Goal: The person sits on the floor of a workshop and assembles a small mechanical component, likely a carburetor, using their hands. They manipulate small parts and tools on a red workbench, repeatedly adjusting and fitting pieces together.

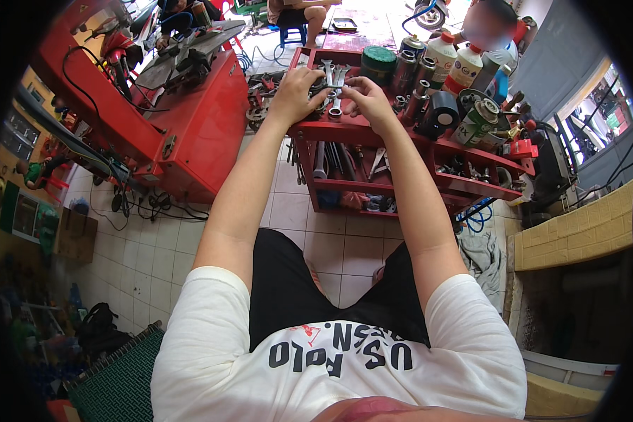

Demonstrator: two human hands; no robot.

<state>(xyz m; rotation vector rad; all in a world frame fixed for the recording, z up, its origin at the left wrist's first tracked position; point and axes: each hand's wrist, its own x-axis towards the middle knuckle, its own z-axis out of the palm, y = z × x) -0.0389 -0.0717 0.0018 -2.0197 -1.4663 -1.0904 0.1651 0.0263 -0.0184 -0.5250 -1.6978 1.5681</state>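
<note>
Both my arms reach forward to the top shelf of a red tool cart (330, 131). My left hand (297, 91) rests on the shelf's left part, fingers curled over the metal spanners (336, 77) that lie there. My right hand (364, 97) is just right of it, fingertips pinching a thin dark metal piece (330, 87) that spans between the two hands. Several silver spanners lie side by side under and beyond the fingers. What exactly the left fingers hold is hidden.
The cart's right half carries spray cans, bottles (443, 53) and a green-lidded tin (378, 62); lower shelves hold pliers and tools (373, 163). A red machine (190, 119) stands left with cables on the tiled floor. People sit at the back. A yellow block wall (577, 232) is right.
</note>
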